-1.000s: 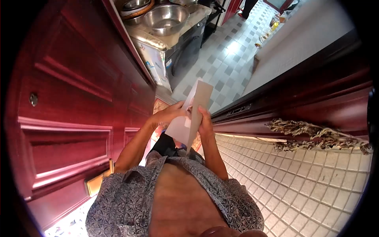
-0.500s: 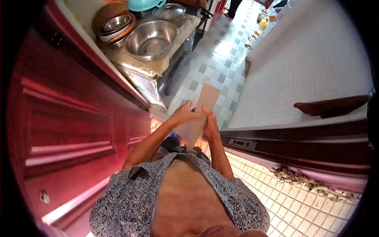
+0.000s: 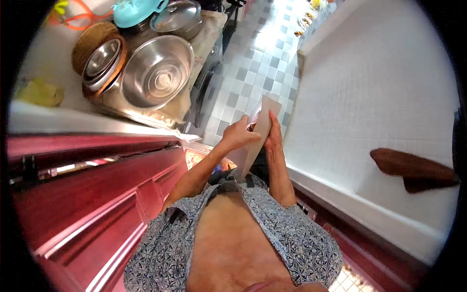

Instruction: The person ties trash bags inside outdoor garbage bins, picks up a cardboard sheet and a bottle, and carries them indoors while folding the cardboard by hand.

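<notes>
Both hands hold a flat beige packet (image 3: pixel 261 127), carried upright on edge in front of my waist. Its outer face is plain and stiff-looking, like card; the side toward my left hand shows a pale, glossy surface with a dark reddish patch. My left hand (image 3: pixel 237 135) grips it from the left, with the thumb lying across the near edge. On the opposite side, my right hand (image 3: pixel 274 130) is closed along the packet, fingers pointing up. What the packet contains, if anything, I cannot make out.
A large steel basin (image 3: pixel 158 73), nested bowls (image 3: pixel 102 58), a lidded pan (image 3: pixel 177 19) and a turquoise colander-like vessel (image 3: pixel 136 10) crowd the counter at left. A red door (image 3: pixel 97 204) stands beside me. Along the right runs a white wall (image 3: pixel 355 97); grey checkered floor tiles (image 3: pixel 248 63) lead ahead.
My view has moved forward through the doorway, so the counter is closer. The packet has turned more edge-on, still in both hands. The person's legs at the far end have left view.
</notes>
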Available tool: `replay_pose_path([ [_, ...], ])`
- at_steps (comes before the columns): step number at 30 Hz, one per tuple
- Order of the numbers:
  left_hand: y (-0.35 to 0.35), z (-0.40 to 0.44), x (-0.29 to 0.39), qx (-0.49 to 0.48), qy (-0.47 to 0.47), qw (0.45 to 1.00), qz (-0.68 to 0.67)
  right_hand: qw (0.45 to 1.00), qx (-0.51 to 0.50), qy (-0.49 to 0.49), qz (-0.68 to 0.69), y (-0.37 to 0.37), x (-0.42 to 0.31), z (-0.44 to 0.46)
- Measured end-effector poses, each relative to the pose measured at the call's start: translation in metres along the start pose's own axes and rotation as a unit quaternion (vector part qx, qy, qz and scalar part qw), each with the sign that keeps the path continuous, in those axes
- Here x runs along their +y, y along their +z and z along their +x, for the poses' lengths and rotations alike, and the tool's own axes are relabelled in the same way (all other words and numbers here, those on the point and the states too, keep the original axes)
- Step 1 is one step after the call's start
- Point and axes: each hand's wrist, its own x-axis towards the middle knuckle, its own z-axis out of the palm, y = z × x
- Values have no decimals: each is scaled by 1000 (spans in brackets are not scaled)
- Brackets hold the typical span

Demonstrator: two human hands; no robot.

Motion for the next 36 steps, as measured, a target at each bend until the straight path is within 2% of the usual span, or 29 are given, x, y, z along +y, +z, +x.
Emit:
replay_pose_path([
  [4,-5,83,33,34,-31,998,33,998,-17,41,46,-7,-37,87],
  [10,-28,248,114,13,-49,998,46,998,60,-3,32,-2,-141,224],
  [14,-41,334,176,14,3,1000,-25,993,83,-48,-68,17,-235,269],
  [17,-44,387,205,41,29,989,-140,994,3,-19,-109,17,-275,290],
  [26,-109,517,308,47,62,972,-222,992,14,-62,-108,82,-379,405],
  [30,-150,601,357,63,81,982,-159,983,55,-127,-122,105,-428,489],
  [36,-196,761,412,46,136,985,-96,982,21,-144,-121,125,-517,629],
])
